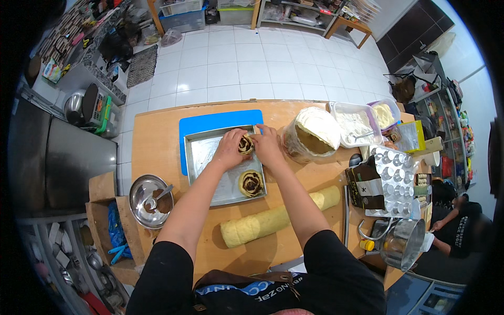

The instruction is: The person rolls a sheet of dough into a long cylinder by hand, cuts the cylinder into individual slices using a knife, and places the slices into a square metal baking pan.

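A swirled dough roll [245, 144] with dark filling is held between my two hands at the far right part of a rectangular metal baking pan [202, 160]. My left hand [229, 149] curls around its left side, and my right hand [266, 145] presses its fingers on the right side by the pan's rim. A second swirled roll [251, 183] lies in the pan's near right corner. The pan stands partly on a blue board [220, 119]. Below my forearms, a long yellow dough log [257, 229] lies slantwise, partly hidden by my right arm.
A steel bowl [143, 197] with a spoon sits at the left. To the right are a large white-topped tub [317, 127], a container of white powder [346, 116], a muffin tray [391, 176] and a metal mixing bowl [404, 244]. Another person [462, 226] is at the far right.
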### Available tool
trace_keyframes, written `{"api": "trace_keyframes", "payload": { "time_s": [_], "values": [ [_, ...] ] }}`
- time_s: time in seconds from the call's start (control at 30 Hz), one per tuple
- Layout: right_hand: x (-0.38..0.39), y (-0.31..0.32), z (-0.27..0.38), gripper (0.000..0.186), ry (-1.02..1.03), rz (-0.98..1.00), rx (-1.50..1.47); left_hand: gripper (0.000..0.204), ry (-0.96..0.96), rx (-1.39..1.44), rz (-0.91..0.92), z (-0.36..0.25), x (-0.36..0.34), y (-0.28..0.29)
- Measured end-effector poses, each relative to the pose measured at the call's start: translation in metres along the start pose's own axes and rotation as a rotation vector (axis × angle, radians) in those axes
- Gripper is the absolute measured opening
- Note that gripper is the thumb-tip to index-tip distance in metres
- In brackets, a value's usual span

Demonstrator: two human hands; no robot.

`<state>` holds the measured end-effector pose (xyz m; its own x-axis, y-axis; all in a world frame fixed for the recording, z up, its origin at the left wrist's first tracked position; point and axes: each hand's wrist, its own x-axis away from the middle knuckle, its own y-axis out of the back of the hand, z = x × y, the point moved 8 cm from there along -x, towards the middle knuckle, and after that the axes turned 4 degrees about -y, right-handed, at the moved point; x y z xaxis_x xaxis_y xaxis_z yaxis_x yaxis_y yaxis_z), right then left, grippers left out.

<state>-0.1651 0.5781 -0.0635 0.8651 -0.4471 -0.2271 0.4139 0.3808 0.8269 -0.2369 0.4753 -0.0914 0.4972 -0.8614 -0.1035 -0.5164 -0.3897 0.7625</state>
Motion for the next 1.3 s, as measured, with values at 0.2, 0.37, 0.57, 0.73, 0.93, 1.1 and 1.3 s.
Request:
{"api": "trace_keyframes", "payload": {
  "time_s": [0.2,0.37,0.57,0.73,0.93,1.1,1.3],
  "values": [
    [0.004,-0.002,-0.023,0.027,-0.121,0.005,-0.300,0.095,0.033,0.077,0.041,0.000,-0.004,-0.009],
    [0.017,-0.006,-0.024,0.036,-0.095,0.075,-0.305,0.095,-0.031,-0.049,0.012,-0.023,0.002,0.009],
    [0.033,-0.020,-0.031,0.034,-0.368,0.223,-0.419,0.063,-0.273,-0.338,-0.017,-0.025,0.022,-0.012],
    [0.031,-0.005,-0.016,0.031,-0.290,0.176,-0.364,0.064,-0.265,-0.520,0.067,-0.027,0.020,-0.018],
    [0.032,-0.010,-0.022,0.030,-0.372,0.227,-0.278,0.071,-0.124,-0.208,-0.230,-0.021,0.028,0.009],
    [0.031,-0.008,-0.020,0.033,-0.383,0.260,-0.225,0.069,0.000,0.045,-0.119,0.004,0.031,-0.003],
    [0.026,0.003,-0.009,0.040,-0.278,0.140,-0.319,0.065,-0.169,-0.209,-0.178,-0.012,0.033,0.002]
  ]
}}
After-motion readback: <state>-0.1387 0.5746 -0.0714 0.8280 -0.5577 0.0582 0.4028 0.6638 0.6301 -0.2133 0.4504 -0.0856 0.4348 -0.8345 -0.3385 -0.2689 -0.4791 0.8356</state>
